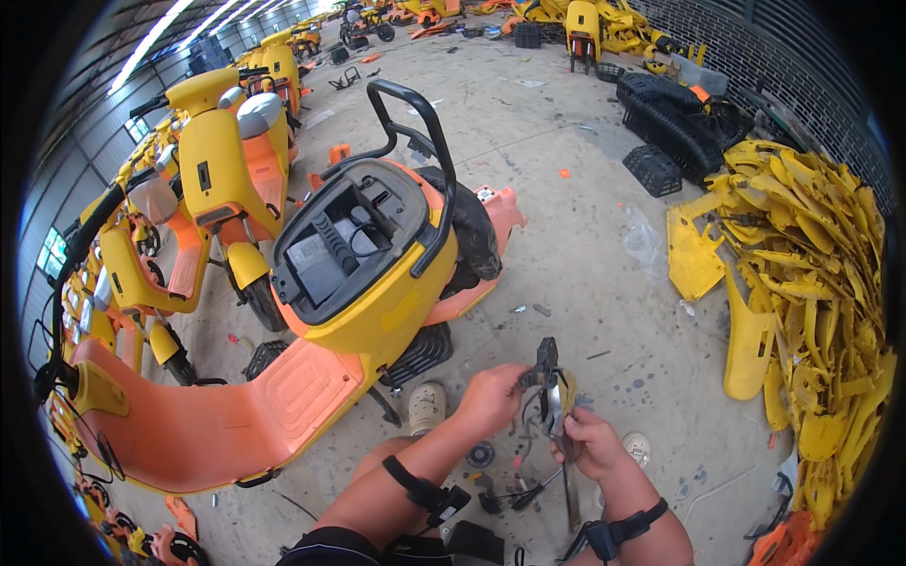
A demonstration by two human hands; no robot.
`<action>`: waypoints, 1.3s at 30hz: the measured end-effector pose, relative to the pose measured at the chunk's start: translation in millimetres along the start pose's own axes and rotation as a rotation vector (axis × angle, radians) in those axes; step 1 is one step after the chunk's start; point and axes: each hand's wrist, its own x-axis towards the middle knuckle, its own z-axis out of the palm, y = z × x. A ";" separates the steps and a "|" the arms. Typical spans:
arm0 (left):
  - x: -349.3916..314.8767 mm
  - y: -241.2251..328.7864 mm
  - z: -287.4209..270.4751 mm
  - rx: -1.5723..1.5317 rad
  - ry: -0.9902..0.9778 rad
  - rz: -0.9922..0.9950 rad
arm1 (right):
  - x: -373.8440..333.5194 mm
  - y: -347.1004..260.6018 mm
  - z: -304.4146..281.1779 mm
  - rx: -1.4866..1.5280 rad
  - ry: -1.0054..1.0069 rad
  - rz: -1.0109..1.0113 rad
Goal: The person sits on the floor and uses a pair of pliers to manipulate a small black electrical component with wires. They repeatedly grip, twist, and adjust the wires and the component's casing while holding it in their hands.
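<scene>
Both hands hold a scooter part (555,396) above the floor, with a black block at its top, a shiny silver and yellowish curved piece and dark cables hanging from it. My left hand (495,394) is closed on the black upper end. Lower down, my right hand (595,445) pinches the silver side between thumb and fingers. The part's exact kind is hard to make out. Just left of my hands stands a yellow and orange scooter (377,325), its seat off and its storage well (316,269) exposed, with a grey box and a cable inside.
More yellow scooters (212,170) stand in rows at left. A tall heap of yellow body panels (802,311) lies at right, with black baskets (651,170) beyond. Below my hands lie a round black piece (479,455) and loose cables (528,492). Small scraps dot the concrete floor (566,245).
</scene>
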 end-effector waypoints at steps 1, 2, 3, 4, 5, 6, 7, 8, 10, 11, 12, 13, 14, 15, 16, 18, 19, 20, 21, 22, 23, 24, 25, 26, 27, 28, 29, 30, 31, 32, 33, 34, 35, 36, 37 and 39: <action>-0.3 -1.9 -0.2 -0.018 -0.013 -0.027 | 0.8 2.1 3.4 0.006 -0.006 0.017; -0.2 -4.4 -0.6 -0.037 -0.027 -0.054 | 0.9 2.8 6.7 0.012 -0.011 0.033; -0.2 -6.2 -1.7 -0.056 -0.042 -0.080 | 0.6 2.2 9.1 0.018 -0.016 0.050; -0.2 -7.2 -5.8 -0.056 -0.112 -0.090 | -0.2 -2.4 10.7 -0.055 -0.006 0.042; -0.5 -9.1 -13.3 -0.057 -0.183 -0.100 | -0.8 -8.7 12.3 -0.128 0.003 0.034; -1.7 -11.3 -20.3 -0.058 -0.254 -0.111 | -1.2 -12.7 12.2 -0.201 0.013 0.026; -2.7 -13.5 -25.7 -0.055 -0.350 -0.128 | -2.4 -16.4 9.4 -0.325 0.000 -0.005; -4.5 -16.4 -30.7 -0.050 -0.446 -0.146 | -3.8 -20.8 3.8 -0.448 -0.014 -0.037; -9.1 -22.0 -30.0 -0.125 -0.593 -0.152 | -3.5 -26.8 -21.6 -0.660 -0.070 -0.023; -15.9 -29.1 -24.8 -0.208 -0.642 -0.139 | -7.0 -29.4 -26.9 -0.736 -0.095 0.003; -21.3 -33.0 -21.2 -0.290 -0.691 -0.126 | -9.9 -31.8 -29.8 -0.811 -0.119 0.030; -23.4 -31.0 -21.7 -0.273 -0.704 -0.113 | -10.7 -33.2 -29.8 -0.886 -0.146 0.055; -24.8 -26.0 -22.7 -0.256 -0.718 -0.101 | -13.4 -33.7 -27.4 -0.930 -0.146 0.061; -26.3 -23.6 -22.1 -0.238 -0.731 -0.089 | -14.9 -33.8 -27.0 -0.863 -0.135 0.058; -26.7 -24.9 -18.8 -0.233 -0.705 -0.103 | -16.5 -31.8 -27.5 -0.794 -0.127 0.059; -24.6 -22.9 -15.8 -0.147 -0.527 0.008 | -15.0 -24.0 -33.5 -0.634 -0.075 0.025; -21.6 -17.9 -14.4 -0.106 -0.439 0.065 | -12.9 -21.6 -32.8 -0.549 -0.064 0.009; -18.4 -14.4 -10.7 -0.022 -0.370 0.025 | -10.7 -19.6 -30.4 -0.463 -0.053 -0.006; -15.5 -11.2 -7.7 -0.002 -0.274 0.022 | -8.2 -16.9 -27.8 -0.378 -0.042 -0.022; -13.2 -7.5 -3.7 0.016 -0.176 0.017 | -5.6 -11.6 -24.7 -0.290 -0.026 -0.022; -8.9 -3.4 -0.6 0.038 -0.079 0.019 | -1.3 -5.7 -19.4 -0.201 -0.013 -0.029; -5.2 -1.7 4.1 0.046 -0.044 -0.013 | 3.0 -1.6 -14.3 -0.112 0.001 -0.036; -4.3 -2.7 9.3 0.056 -0.010 -0.051 | 6.8 2.1 -9.4 -0.056 -0.005 -0.019; -2.9 -5.1 12.6 0.066 0.024 -0.088 | 10.1 5.1 -5.0 -0.002 -0.011 -0.001; 0.2 -9.5 13.4 0.029 0.007 -0.097 | 13.1 7.4 -2.7 0.053 -0.015 0.016; 3.9 -15.9 12.7 -0.006 -0.010 -0.108 | 16.2 8.0 -0.7 0.056 -0.015 0.045; 6.4 -21.4 11.5 -0.041 -0.027 -0.119 | 15.2 5.5 1.0 0.015 0.007 0.058; 5.9 -25.7 9.2 -0.072 -0.073 -0.145 | 13.3 0.5 3.7 -0.025 0.030 0.071; 5.4 -27.8 3.3 -0.080 -0.179 -0.183 | 12.7 -2.6 7.3 -0.056 0.055 0.074; 4.8 -29.6 -3.4 -0.086 -0.283 -0.221 | 11.7 -6.1 6.2 -0.169 0.053 0.059; 4.1 -30.9 -9.9 -0.089 -0.388 -0.260 | 9.2 -11.2 0.8 -0.282 0.052 0.044; -1.5 -29.7 -18.7 -0.112 -0.461 -0.278 | 7.9 -14.3 -4.2 -0.395 0.043 0.034; -6.3 -30.6 -19.3 -0.155 -0.567 -0.336 | 4.0 -18.5 -14.9 -0.477 -0.006 0.043; -11.0 -31.7 -19.6 -0.197 -0.671 -0.395 | 0.8 -22.9 -27.3 -0.558 -0.057 0.053; -14.5 -32.1 -19.6 -0.243 -0.771 -0.458 | -1.5 -27.1 -33.2 -0.643 -0.109 0.069; -19.9 -26.2 -19.1 -0.254 -0.865 -0.402 | -11.9 -30.9 -37.1 -0.686 -0.129 0.106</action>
